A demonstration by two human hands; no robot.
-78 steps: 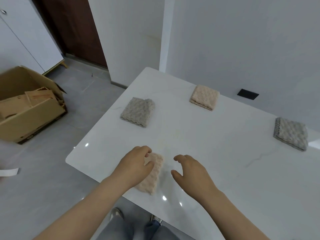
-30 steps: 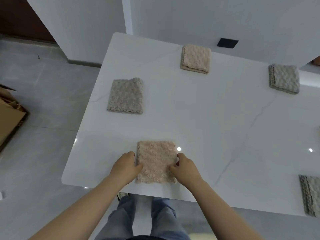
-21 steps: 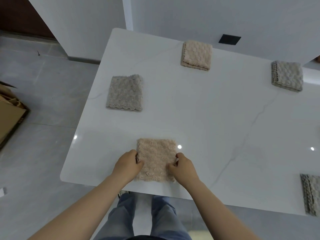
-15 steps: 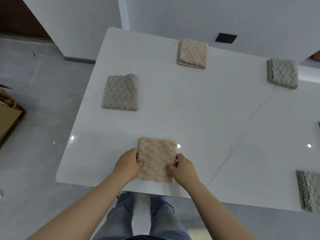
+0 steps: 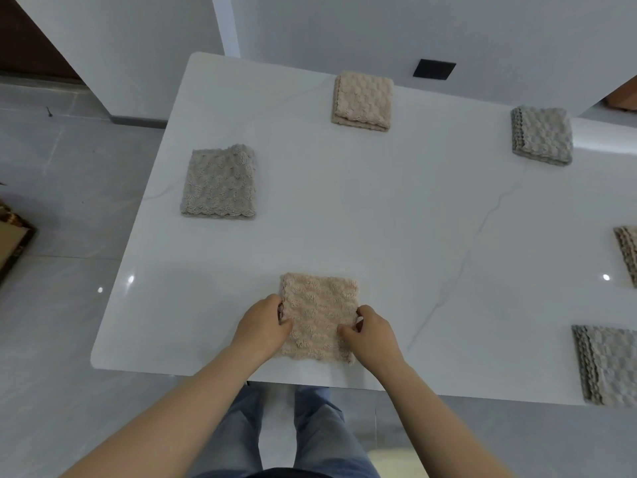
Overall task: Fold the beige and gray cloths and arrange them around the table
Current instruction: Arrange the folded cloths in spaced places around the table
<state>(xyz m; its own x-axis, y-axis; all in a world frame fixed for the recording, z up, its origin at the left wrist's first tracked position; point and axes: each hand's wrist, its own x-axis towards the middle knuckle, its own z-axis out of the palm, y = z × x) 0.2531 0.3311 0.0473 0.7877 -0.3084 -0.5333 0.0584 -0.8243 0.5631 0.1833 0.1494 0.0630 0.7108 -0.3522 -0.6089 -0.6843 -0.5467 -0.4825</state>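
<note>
Both hands gripping a folded beige cloth

Left hand and right hand are pinching its opposite side edges on the white table.

Three beige cloths, three gray cloths

Inspector: Near edge?
Aide: The near beige cloth lies folded flat on the white tabletop. The left grip pinches its left edge, the right grip its right.
Inspector: Elsewhere?
Aide: Left gray cloth, far beige cloth, far gray cloth, all folded and well apart. Right edge: right beige cloth, near-right gray cloth.
</note>
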